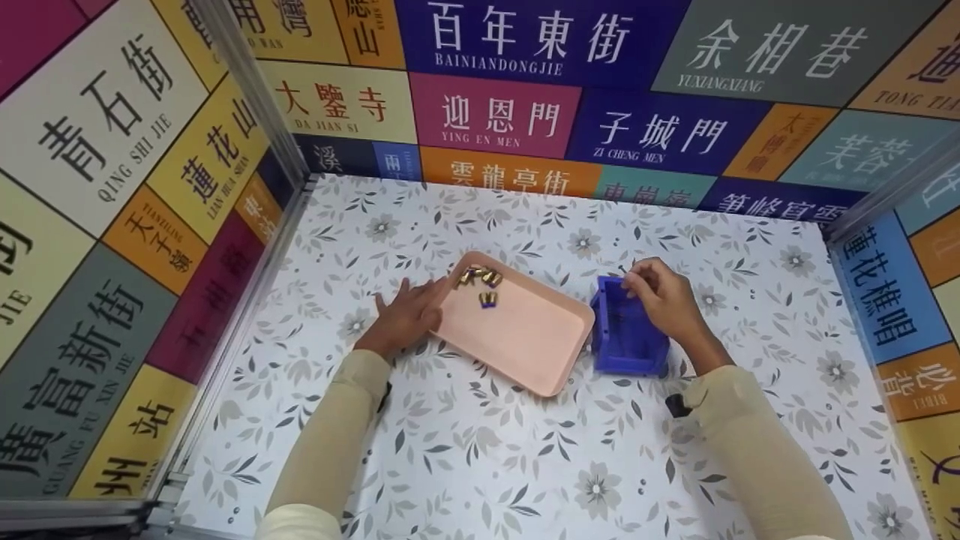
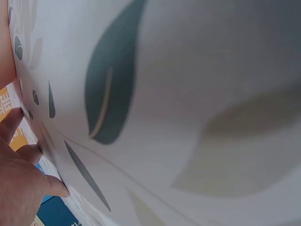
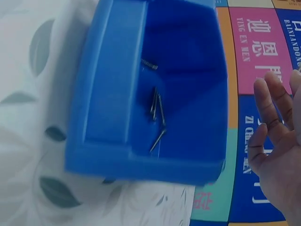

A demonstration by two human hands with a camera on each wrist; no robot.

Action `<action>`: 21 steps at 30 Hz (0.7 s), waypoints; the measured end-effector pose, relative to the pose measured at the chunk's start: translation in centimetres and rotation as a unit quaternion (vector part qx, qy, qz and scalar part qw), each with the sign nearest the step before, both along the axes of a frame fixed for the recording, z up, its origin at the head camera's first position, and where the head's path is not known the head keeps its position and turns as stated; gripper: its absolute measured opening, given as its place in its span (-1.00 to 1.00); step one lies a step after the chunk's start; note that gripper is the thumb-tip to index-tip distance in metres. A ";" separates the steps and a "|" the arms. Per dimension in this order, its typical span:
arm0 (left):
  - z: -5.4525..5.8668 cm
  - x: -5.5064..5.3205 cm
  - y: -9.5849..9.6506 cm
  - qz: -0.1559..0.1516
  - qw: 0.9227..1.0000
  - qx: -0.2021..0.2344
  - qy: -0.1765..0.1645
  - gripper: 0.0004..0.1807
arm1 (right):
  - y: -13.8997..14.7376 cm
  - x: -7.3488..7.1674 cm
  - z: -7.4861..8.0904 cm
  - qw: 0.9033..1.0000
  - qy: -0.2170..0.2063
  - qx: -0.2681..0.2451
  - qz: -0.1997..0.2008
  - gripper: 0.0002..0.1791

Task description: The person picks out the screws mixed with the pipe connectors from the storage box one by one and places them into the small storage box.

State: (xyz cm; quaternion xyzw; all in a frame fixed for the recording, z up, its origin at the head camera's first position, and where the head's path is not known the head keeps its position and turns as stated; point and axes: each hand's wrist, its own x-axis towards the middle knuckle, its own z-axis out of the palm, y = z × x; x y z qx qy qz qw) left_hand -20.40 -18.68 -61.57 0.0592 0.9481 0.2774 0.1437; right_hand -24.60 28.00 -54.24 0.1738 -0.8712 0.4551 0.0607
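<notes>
My left hand (image 1: 405, 315) lies with spread fingers at the left edge of a pink tray (image 1: 517, 330), thumb side against its rim; in the left wrist view its fingertips (image 2: 59, 186) rest on the tabletop. Several small shiny gold-coloured pieces (image 1: 488, 300) lie at the tray's far left end. Above the far right part of a blue bin (image 1: 630, 366), my right hand (image 1: 664, 296) pinches a thin dark screw (image 1: 622, 269) between thumb and finger. Several long thin screws (image 3: 155, 103) lie on the bin's floor in the right wrist view.
The tray and bin stand side by side on a tabletop (image 1: 480, 457) with a leaf and flower print. Panels with street-name lettering (image 1: 495, 116) enclose the back and both sides. A metal frame post (image 1: 262, 97) stands at the back left corner.
</notes>
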 end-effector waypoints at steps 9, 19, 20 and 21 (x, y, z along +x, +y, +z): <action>-0.2 0.1 -0.2 -0.008 1.000 0.009 0.013 -0.37 | 1.9 0.5 -0.9 0.999 0.020 0.021 -0.030 -0.81; -0.3 0.0 -0.1 -0.001 1.000 0.003 0.004 -0.36 | 2.5 0.9 -2.1 0.999 0.017 0.013 -0.036 -0.81; -0.3 0.0 -0.1 -0.001 1.000 0.002 0.004 -0.36 | 2.5 0.9 -2.2 0.999 0.018 0.013 -0.036 -0.81; -0.3 0.0 -0.1 -0.001 1.000 0.002 0.004 -0.36 | 2.5 1.0 -2.2 0.999 0.020 0.012 -0.036 -0.81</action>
